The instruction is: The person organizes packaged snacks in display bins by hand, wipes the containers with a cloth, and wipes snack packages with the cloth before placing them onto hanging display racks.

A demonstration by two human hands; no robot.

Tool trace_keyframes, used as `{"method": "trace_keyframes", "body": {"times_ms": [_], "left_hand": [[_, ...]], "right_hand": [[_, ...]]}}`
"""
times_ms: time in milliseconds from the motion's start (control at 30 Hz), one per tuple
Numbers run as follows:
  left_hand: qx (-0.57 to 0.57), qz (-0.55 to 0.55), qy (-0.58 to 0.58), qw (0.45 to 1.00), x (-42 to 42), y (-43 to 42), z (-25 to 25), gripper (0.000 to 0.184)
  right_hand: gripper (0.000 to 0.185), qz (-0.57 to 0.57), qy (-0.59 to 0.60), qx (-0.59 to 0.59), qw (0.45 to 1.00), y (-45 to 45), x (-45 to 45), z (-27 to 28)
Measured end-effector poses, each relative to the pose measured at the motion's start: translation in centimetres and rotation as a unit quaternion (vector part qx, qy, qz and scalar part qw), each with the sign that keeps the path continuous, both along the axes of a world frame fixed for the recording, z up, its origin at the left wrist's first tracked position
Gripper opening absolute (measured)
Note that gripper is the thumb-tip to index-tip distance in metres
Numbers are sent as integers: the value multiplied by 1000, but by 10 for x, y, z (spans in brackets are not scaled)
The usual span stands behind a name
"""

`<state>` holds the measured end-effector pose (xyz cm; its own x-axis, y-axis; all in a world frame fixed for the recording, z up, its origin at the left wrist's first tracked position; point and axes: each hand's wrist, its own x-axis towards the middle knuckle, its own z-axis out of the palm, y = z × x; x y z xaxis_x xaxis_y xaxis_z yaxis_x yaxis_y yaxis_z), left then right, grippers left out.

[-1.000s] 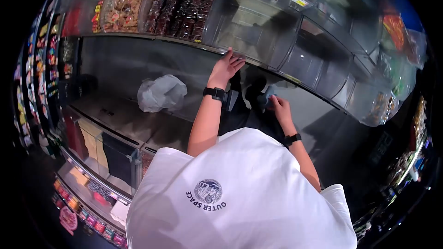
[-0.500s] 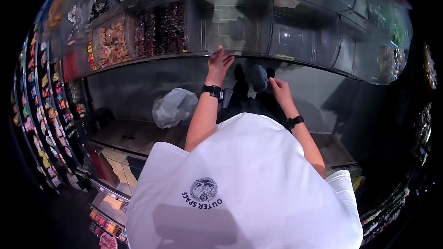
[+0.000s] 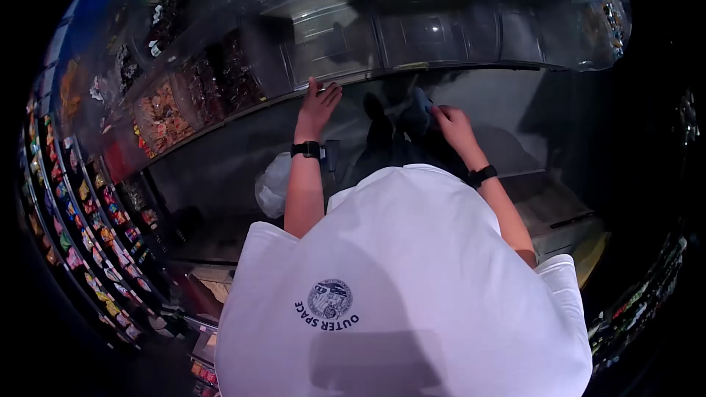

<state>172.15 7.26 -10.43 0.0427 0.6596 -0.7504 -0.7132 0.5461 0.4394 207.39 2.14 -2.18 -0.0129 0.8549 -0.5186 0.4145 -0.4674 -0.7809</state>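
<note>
Right hand (image 3: 454, 129) is pinching the blue-grey cloth (image 3: 418, 110), probably light and limp, by its right edge, seemingly a suitable hold, beyond the white shirt (image 3: 412, 250); left hand (image 3: 316, 112) is reaching out open.

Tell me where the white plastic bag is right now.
In the head view, the white plastic bag is left of centre, beside the left forearm, near its black wristband.
</note>
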Motion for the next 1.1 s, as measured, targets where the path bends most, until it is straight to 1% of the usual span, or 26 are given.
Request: {"method": "trace_keyframes", "body": {"times_ms": [67, 133, 200, 233, 267, 333, 367, 400, 433, 467, 500, 533, 567, 600, 667, 700, 733, 800, 833, 867, 933, 967, 1000, 1067, 1100], "left_hand": [[-27, 17, 10, 999, 6, 1, 5, 93], [-27, 4, 25, 999, 10, -6, 8, 95], [-108, -32, 69, 991, 14, -14, 17, 84], [-127, -63, 111, 984, 23, -16, 26, 76], [-145, -130, 173, 965, 34, -14, 34, 64], [-36, -281, 251, 926, 74, -18, 71, 61], [-31, -294, 248, 922, 99, -6, 88, 61], [-11, -365, 187, 912, 124, 3, 109, 61], [1, -428, 123, 895, 147, 2, 128, 60], [-1, -438, 55, 897, 167, 6, 137, 65], [-38, -457, -23, 888, 186, 16, 146, 66], [-38, -507, -107, 854, 199, 29, 137, 66], [-24, -502, -106, 858, 216, 40, 132, 57], [-7, -498, -106, 861, 235, 49, 132, 48], [22, -493, 67, 867, 287, 64, 151, 34], [52, -513, 81, 853, 305, 75, 145, 28], [115, -547, 191, 807, 327, 83, 139, 31], [198, -531, 310, 763, 368, 90, 132, 34], [185, -533, 269, 780, 392, 91, 140, 36], [135, -554, 178, 802, 413, 94, 146, 36], [56, -461, 18, 885, 473, 84, 155, 36], [29, -429, -69, 900, 497, 85, 142, 38], [53, -408, -68, 909, 525, 82, 136, 40], [138, -382, 42, 913, 573, 81, 123, 38], [187, -389, 115, 895, 600, 80, 117, 37]], "right_hand": [[35, -4, -18, 9, 1000, -5, 12, -8], [34, -9, -10, 6, 1000, -9, 19, -8], [34, 12, -26, -20, 999, -8, 25, -8], [32, 25, -55, 29, 998, -8, 26, 4], [28, 32, -72, 104, 991, -7, 26, 16], [21, 53, -80, 196, 976, -7, 33, 32], [15, 69, -77, 226, 968, -3, 36, 51], [15, 59, -83, 222, 970, 5, 41, 68], [13, 54, -51, 261, 962, 8, 45, 88], [12, 50, -13, 300, 953, 8, 48, 107], [11, 38, 7, 301, 953, 9, 52, 125], [10, 26, 25, 309, 950, 11, 59, 141], [12, 29, 39, 313, 948, 13, 70, 155], [12, 23, 40, 320, 946, 12, 80, 156], [12, 8, 10, 341, 940, 17, 112, 152], [13, -18, -21, 336, 942, 17, 134, 139], [13, -40, -50, 325, 943, 16, 159, 133], [13, -130, -81, 281, 948, 9, 208, 123], [14, -158, -119, 287, 937, 5, 234, 118], [14, -194, -110, 269, 937, -2, 257, 112], [18, -205, -80, 301, 928, -9, 304, 109], [27, -199, -40, 259, 944, -10, 328, 103], [32, -206, -56, 261, 941, -9, 350, 90], [36, -250, -59, 253, 933, -3, 386, 67], [38, -281, -42, 273, 919, 0, 406, 52]]}}
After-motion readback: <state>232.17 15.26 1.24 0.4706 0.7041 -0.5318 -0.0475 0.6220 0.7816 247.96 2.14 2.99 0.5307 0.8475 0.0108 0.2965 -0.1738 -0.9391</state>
